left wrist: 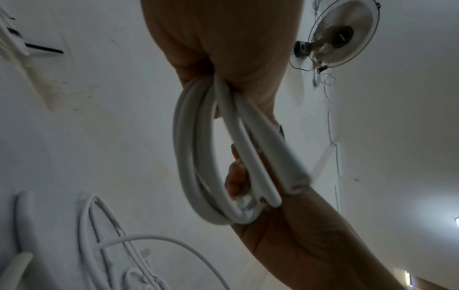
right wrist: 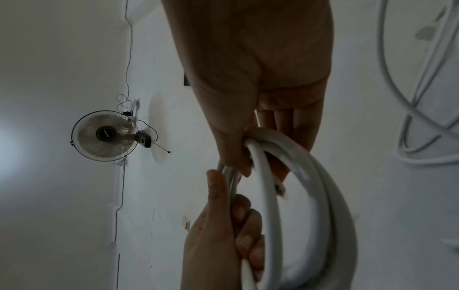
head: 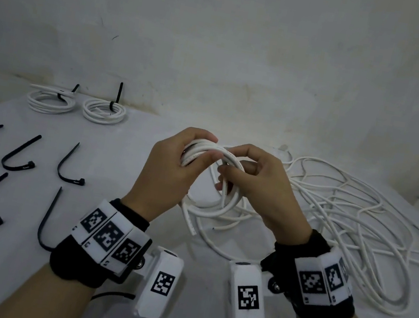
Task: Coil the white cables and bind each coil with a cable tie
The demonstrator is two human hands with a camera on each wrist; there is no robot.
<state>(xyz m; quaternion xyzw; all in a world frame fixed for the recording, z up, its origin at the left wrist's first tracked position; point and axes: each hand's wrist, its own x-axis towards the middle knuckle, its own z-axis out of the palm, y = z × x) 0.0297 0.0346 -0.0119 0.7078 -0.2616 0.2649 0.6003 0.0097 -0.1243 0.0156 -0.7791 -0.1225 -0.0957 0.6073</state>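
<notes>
Both my hands grip one white cable coil above the desk: left hand curled round its top strands, right hand pinching its side. Five loose cable ties lie left.

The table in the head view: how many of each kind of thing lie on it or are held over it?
Loose black plastic cable ties: 5
Tied white cable coils: 2
Untied white cable coil, gripped by left hand and right hand: 1
Tangled heap of loose white cable: 1
Total: 9
</notes>
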